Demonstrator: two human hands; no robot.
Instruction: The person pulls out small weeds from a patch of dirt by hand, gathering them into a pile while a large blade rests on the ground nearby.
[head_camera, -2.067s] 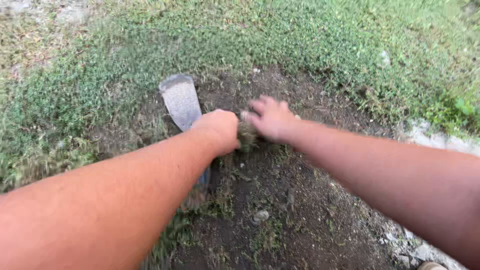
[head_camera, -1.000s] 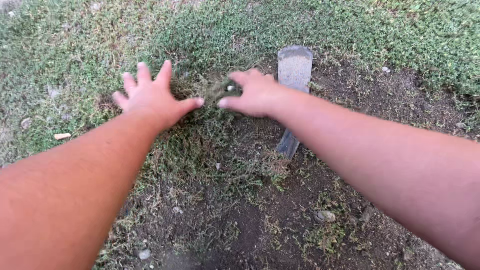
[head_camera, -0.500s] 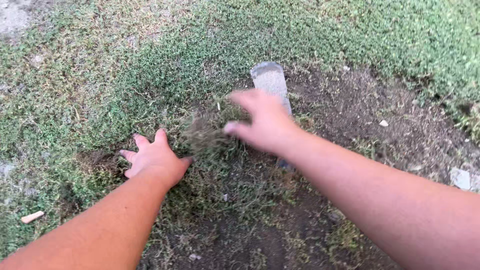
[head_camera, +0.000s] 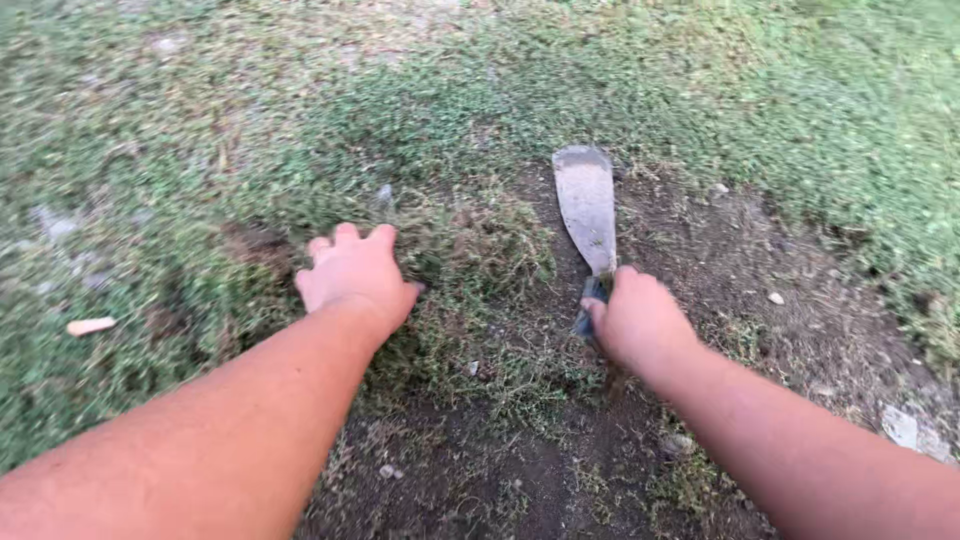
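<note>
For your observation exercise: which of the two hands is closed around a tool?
The right hand: it grips the handle of the flat metal blade lying on the soil. The left hand only presses on the loosened grass clump.

Ground cover: mottled green, flecked with dry tan strands, paler and yellower toward the upper left. Loosened clump: dull olive mixed with brown stalks. Bare soil: dark brown, speckled with pale straw bits and small grey-white stones. Blade: flat grey, dusted with a lighter earthy film, its rim a shade paler. Handle: dark, near black. Small fragment in the grass at left: pale cream-tan. Flat stone at lower right: light grey.
</note>
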